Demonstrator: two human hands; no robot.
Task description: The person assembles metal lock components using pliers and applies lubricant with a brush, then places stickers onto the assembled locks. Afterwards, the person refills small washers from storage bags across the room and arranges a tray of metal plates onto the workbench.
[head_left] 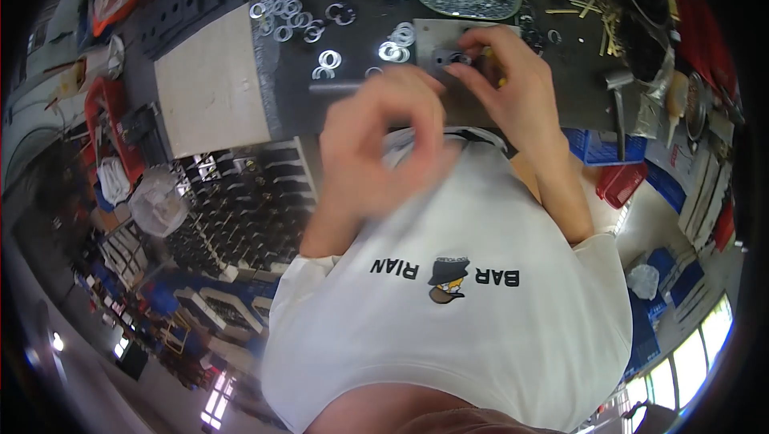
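Note:
My right hand (517,74) is curled over a metal plate (432,30) on the dark bench. Yellow parts of a tool (502,82) show between its fingers; the rest of the tool is hidden. Its thumb and forefinger are beside a small grey block (440,59) with a hole and a dark round part. My left hand (380,130) is raised in front of the bench edge, smeared by motion, its fingers bent. Whether it holds anything cannot be made out. Close by are a short metal bar (332,87) and small metal rings (394,51).
A green-rimmed tray (465,14) full of small metal pieces stands at the back. More rings (284,14) lie to the left, near a pale board (212,86). A hammer (619,106) lies at the right edge, above a blue crate (605,148). Yellowish sticks (589,3) lie scattered behind.

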